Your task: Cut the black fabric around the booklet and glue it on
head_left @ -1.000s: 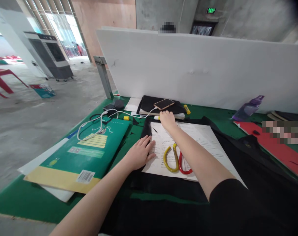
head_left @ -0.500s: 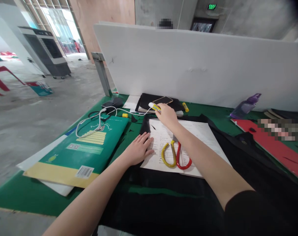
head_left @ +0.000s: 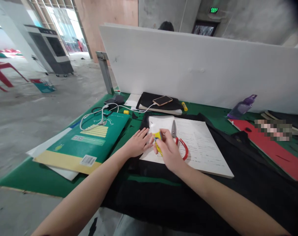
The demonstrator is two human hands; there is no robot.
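My right hand (head_left: 171, 151) grips a yellow glue stick (head_left: 158, 142), its white end pointing up and away, above the left part of an open book (head_left: 205, 141). Flat and with fingers spread, my left hand (head_left: 138, 143) lies at the book's left edge, on the page and the black cloth (head_left: 149, 193) under it. Scissors (head_left: 184, 149) rest on the pages behind my right hand; a blade and the red handle show, the yellow handle is mostly hidden. A small yellow cap (head_left: 126, 112) stands on the green table beyond my left hand.
A green workbook (head_left: 90, 144) lies at left with a white cable (head_left: 109, 105) across it. A phone (head_left: 163, 100) sits on a black-covered notebook (head_left: 146, 100). Another yellow tube (head_left: 184, 106), a purple bottle (head_left: 242, 106) and a red board (head_left: 267, 147) lie beyond. A white partition (head_left: 200, 65) borders the back.
My right hand has come back toward me from beside the phone to over the left page, with the glue stick still held. My left hand stays flat at the book's edge.
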